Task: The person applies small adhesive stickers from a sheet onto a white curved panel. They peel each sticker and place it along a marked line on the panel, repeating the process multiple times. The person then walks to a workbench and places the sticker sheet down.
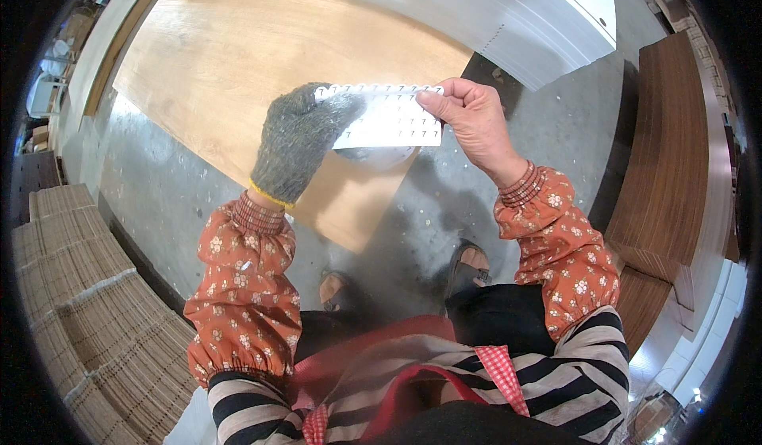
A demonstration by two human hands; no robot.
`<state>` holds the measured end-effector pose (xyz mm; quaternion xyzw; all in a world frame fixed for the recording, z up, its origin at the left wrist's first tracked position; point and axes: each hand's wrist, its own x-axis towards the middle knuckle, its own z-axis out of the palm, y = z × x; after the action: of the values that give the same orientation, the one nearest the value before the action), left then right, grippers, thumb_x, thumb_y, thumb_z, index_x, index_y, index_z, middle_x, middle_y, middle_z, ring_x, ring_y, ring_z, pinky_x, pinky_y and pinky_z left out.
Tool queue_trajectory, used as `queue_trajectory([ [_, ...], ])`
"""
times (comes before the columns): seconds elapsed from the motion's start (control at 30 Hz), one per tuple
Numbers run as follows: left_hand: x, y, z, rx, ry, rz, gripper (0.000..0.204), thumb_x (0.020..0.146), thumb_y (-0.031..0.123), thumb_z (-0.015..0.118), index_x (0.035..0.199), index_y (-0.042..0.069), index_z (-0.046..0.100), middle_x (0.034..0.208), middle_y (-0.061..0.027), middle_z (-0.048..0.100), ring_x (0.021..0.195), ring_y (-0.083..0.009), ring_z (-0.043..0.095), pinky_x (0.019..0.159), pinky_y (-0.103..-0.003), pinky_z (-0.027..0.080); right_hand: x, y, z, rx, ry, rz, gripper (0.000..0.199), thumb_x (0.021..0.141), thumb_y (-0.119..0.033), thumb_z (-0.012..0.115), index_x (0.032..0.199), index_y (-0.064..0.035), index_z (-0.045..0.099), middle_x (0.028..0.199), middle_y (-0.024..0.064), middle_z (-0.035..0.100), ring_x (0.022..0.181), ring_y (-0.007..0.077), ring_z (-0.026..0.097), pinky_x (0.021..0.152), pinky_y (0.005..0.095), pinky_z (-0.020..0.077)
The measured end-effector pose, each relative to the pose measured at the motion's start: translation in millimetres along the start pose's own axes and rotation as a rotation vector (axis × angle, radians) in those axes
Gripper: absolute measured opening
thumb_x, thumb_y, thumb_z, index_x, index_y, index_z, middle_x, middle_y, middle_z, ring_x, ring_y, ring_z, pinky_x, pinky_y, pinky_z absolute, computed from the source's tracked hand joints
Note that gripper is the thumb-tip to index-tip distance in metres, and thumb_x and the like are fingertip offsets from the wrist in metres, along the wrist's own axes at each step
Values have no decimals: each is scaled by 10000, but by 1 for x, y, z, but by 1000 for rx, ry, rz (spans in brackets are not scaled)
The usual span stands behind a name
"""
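A small white sheet of round stickers [386, 134], each with a dark printed mark, is held up in front of me between both hands. My left hand [295, 145], in a dark grey knit glove with a yellow cuff edge, is closed on the sheet's left end; the glove hides part of the sheet. At the upper right corner, my bare right hand [479, 124] pinches the sheet between thumb and fingers. Whether a single sticker is loose under the thumb I cannot tell. Below the sheet lies a light wood-grain panel [270, 36].
A tall stack of white panels [516, 28] stands beyond the wood panel. Dark brown boards [663, 143] are stacked at the right. Folded corrugated cardboard [87, 302] is piled at the left. Grey concrete floor [163, 183] shows around my feet.
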<state>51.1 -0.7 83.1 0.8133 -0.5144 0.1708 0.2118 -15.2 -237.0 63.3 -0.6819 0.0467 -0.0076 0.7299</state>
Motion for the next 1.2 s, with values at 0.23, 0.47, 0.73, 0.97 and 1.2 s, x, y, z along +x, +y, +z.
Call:
queue_trajectory([
  [0.23, -3, -2, 4, -281, 26, -165, 358, 721, 29, 619, 1065, 122, 656, 899, -89, 636, 800, -233, 615, 683, -331, 506, 4, 2, -2, -29, -22, 40, 119, 854, -133, 649, 878, -18, 629, 726, 13, 636, 619, 56, 568, 562, 189, 448],
  [0.47, -4, 0, 1, -500, 5, -384, 277, 733, 34, 644, 1003, 90, 672, 905, -101, 642, 776, -218, 634, 665, -300, 520, 6, -3, -15, -175, -9, -74, 162, 846, -158, 657, 940, -29, 631, 824, 0, 636, 697, 52, 552, 593, 201, 447],
  [0.73, -6, -7, 3, -102, 7, -92, 265, 730, 39, 655, 987, 101, 678, 909, -86, 642, 764, -205, 637, 646, -285, 523, 8, -3, -18, -265, -68, -37, 139, 839, -152, 663, 918, -37, 659, 833, -17, 631, 703, 42, 527, 620, 194, 441],
  [0.97, 4, 8, -6, -625, -97, -664, 229, 734, 57, 647, 959, 86, 676, 908, -87, 640, 774, -219, 635, 652, -298, 516, 7, -5, -18, -377, -62, -37, 113, 832, -129, 662, 885, -29, 664, 825, -15, 637, 686, 39, 521, 621, 187, 431],
  [1.2, 0, -7, 3, -9, 51, 24, 256, 699, 48, 648, 950, 89, 681, 862, -100, 638, 766, -249, 629, 639, -325, 506, 7, 3, -21, -511, -36, -278, 88, 820, -98, 657, 879, -32, 656, 875, 12, 648, 743, 67, 546, 646, 209, 439],
])
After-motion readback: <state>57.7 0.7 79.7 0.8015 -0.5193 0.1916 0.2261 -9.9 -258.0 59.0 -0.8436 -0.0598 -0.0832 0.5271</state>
